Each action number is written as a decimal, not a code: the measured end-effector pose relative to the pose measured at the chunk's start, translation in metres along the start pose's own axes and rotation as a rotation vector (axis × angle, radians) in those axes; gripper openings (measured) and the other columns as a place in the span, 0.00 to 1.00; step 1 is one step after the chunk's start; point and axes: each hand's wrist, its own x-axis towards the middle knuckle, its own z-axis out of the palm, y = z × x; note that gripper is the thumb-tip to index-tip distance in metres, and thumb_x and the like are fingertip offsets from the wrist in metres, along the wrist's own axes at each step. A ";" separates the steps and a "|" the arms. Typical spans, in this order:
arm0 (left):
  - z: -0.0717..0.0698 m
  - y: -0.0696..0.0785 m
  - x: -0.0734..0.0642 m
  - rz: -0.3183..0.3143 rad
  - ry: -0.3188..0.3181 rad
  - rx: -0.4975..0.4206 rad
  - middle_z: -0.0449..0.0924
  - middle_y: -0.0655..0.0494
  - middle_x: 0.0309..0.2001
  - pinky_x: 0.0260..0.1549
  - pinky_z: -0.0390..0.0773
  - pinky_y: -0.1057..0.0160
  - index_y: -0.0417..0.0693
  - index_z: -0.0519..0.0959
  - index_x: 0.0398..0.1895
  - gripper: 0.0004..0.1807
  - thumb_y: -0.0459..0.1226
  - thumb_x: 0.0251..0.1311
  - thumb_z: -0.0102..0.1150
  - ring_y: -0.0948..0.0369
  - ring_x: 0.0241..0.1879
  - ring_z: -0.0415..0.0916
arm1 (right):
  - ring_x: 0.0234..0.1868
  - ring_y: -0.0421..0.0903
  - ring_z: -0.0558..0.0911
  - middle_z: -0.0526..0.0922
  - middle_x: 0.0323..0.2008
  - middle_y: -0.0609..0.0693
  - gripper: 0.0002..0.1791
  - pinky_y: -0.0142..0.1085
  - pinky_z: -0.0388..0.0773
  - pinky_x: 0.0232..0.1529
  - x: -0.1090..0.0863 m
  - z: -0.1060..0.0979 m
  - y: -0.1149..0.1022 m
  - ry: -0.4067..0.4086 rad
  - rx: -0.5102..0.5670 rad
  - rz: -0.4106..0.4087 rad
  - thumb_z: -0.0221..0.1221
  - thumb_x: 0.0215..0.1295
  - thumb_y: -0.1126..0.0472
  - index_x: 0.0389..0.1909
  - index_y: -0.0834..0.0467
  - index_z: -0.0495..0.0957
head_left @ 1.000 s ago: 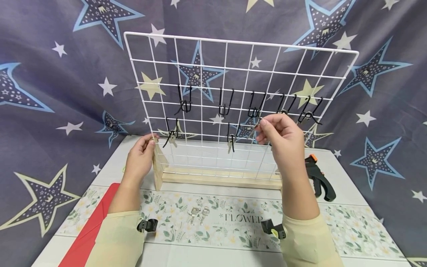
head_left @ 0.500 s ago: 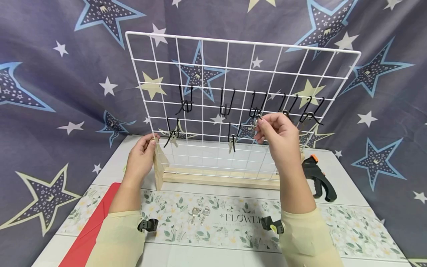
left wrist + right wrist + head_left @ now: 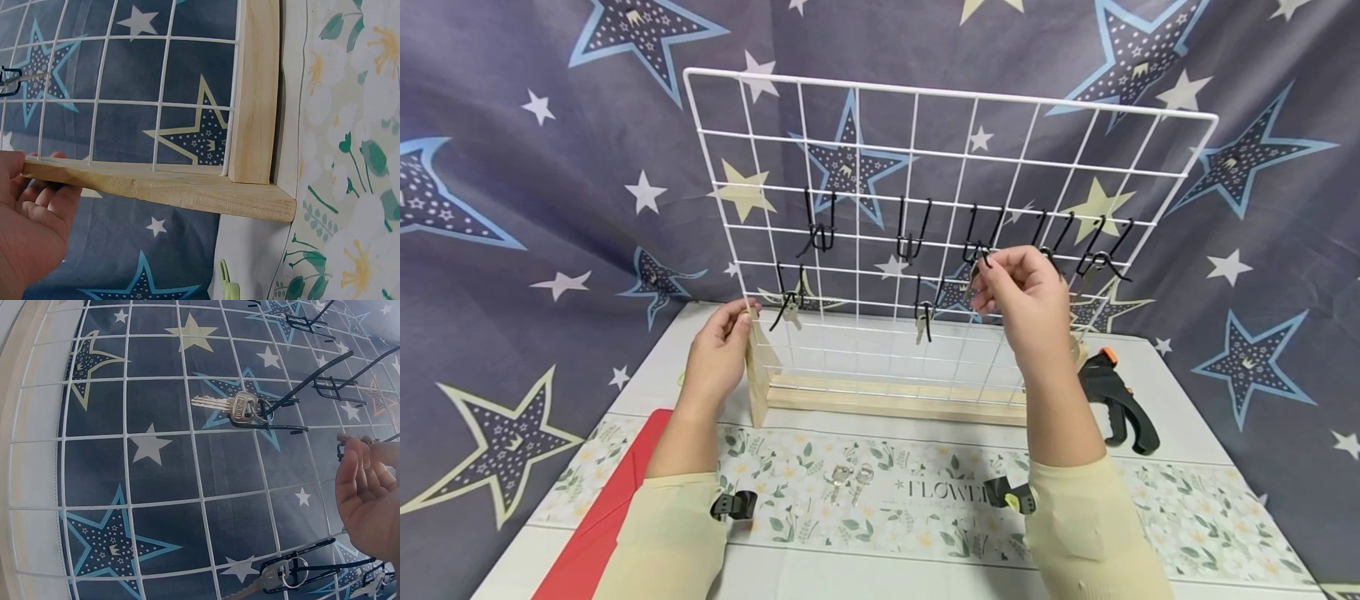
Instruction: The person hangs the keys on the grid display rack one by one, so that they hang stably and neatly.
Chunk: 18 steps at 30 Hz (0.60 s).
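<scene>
A white wire grid stands upright in a wooden base, with several black hooks on it. My left hand grips the top of the base's wooden side piece at the grid's left edge. My right hand pinches a key at the tip of a black hook; in the right wrist view this key is mostly hidden by the fingers. One key hangs by its ring from a nearby hook. Other keys hang too, such as the lower middle key.
Two keys with rings lie on the floral mat in front of the base. To the right is a black clamp with orange parts. A red sheet lies at left. Starry cloth hangs behind the grid.
My right hand has moved slightly up and left, bringing the key to the hook tip. The left hand keeps its hold on the wooden side piece.
</scene>
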 end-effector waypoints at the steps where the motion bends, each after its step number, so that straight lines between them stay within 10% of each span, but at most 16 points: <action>1: 0.000 0.000 0.000 0.000 -0.003 -0.002 0.76 0.61 0.63 0.63 0.71 0.64 0.58 0.73 0.65 0.21 0.50 0.75 0.43 0.67 0.62 0.70 | 0.22 0.46 0.82 0.82 0.27 0.55 0.09 0.33 0.83 0.25 0.001 0.000 0.000 0.003 -0.003 0.002 0.61 0.68 0.59 0.36 0.61 0.75; 18: -0.001 0.004 -0.002 -0.002 -0.007 -0.022 0.77 0.60 0.62 0.63 0.70 0.66 0.56 0.73 0.64 0.21 0.49 0.74 0.44 0.67 0.63 0.69 | 0.19 0.46 0.80 0.81 0.24 0.52 0.10 0.31 0.79 0.20 0.009 0.006 0.009 0.060 0.002 0.032 0.62 0.67 0.56 0.35 0.59 0.76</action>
